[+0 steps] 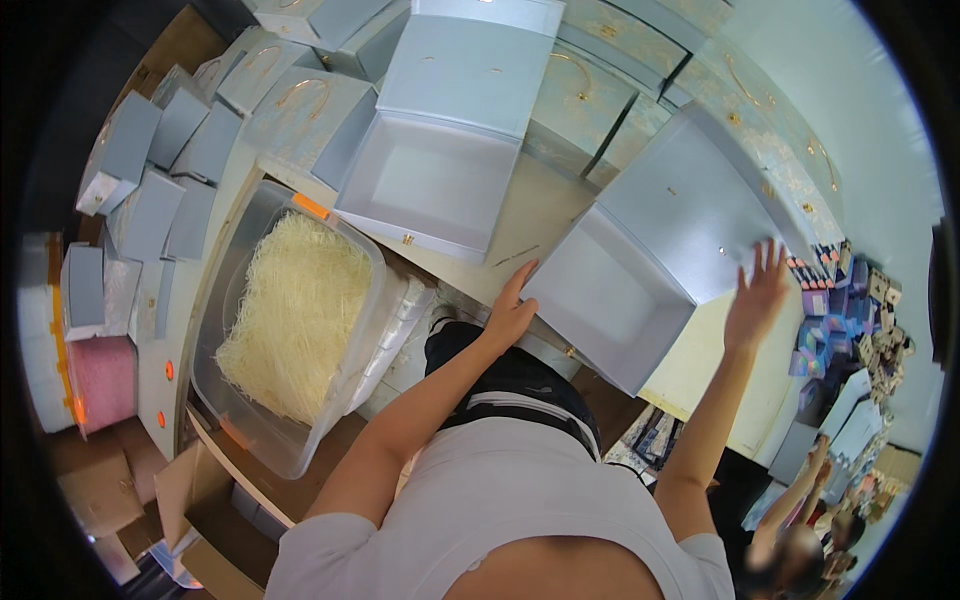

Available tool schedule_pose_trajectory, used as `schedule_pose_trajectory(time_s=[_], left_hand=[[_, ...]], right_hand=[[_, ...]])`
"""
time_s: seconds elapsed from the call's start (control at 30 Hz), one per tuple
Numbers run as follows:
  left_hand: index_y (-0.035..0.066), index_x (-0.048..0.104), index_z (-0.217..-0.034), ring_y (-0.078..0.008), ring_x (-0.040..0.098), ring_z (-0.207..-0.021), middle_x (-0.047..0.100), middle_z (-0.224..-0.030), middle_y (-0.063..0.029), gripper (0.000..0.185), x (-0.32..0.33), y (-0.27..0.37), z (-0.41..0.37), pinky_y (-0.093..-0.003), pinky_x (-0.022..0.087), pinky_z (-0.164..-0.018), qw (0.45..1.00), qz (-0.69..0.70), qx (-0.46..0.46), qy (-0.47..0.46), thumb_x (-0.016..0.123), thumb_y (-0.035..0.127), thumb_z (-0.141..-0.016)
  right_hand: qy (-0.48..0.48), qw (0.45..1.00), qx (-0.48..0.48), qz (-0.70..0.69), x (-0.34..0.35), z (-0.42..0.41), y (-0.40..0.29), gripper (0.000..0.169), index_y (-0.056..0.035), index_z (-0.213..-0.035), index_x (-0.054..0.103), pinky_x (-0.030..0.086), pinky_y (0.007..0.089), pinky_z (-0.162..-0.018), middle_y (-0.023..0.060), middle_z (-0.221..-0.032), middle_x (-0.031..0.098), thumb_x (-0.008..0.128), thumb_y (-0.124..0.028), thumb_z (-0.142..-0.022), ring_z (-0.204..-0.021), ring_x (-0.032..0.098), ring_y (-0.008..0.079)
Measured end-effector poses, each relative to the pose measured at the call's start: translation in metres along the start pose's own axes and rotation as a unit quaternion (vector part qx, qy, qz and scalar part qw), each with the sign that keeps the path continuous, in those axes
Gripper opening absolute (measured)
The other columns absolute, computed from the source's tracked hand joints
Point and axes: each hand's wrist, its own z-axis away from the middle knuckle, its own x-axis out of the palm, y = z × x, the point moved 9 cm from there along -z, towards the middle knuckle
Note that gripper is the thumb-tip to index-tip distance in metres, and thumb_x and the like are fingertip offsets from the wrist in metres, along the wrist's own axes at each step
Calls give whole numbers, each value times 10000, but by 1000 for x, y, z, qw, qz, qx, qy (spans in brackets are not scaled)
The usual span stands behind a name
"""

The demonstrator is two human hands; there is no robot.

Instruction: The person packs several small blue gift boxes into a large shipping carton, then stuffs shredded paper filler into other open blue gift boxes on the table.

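An open gift box (611, 289) with a pale grey interior stands right in front of me, its hinged lid (686, 199) folded back. My left hand (514, 311) touches the box's near left corner, index finger and thumb spread along its outside. Over the lid's right edge, my right hand (757, 296) is raised with fingers apart, holding nothing; whether it touches the lid I cannot tell. To the left, a second open box (435, 180) shows a bare inside and a gold clasp (408, 239) on its front.
A clear plastic tub (379, 300) of cream shredded filler (296, 322) sits at the left. Closed patterned boxes (296, 120) with gold handles line the back. An open cardboard carton (225, 536) is low left. Small packages (832, 337) and other people (787, 555) are at the right.
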Motion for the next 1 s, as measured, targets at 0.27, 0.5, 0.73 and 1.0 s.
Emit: schedule_pose_trajectory(time_s=[0.27,0.5,0.73,1.0], left_hand=[[58,305,-1289,-387,247,-1230,255,-1322,-252,657,-6,94,17,-501,167,-1012,832,-516,179,96,538,125,-679],[2,365,-1246,-315,472,-1017,549,-1033,-171,716,-55,90,-27,-538,131,-1003,807,-589,-44,11,600,288,-633],[49,541,-796,-243,519,-777,548,-644,-71,247,-20,62,-14,-480,235,-957,813,-531,233,55,565,237,-637],[74,539,-681,-222,518,-730,528,-586,-56,179,-10,71,34,-417,304,-902,838,-419,350,-12,583,246,-659]], right_hand=[[-121,725,-135,665,37,16,100,524,-154,-1282,395,147,556,-974,119,-1397,235,530,-325,-806,-1301,174,297],[-143,732,-134,653,40,81,92,538,-142,-1282,397,199,540,-976,140,-1398,220,562,-258,-782,-1292,176,336],[-192,762,-186,589,40,70,92,569,-89,-1281,390,216,465,-1014,194,-1380,220,573,-116,-742,-1276,193,376],[-232,751,-197,586,46,48,94,584,-98,-1287,385,205,439,-1018,202,-1370,244,568,-126,-732,-1268,211,378]])
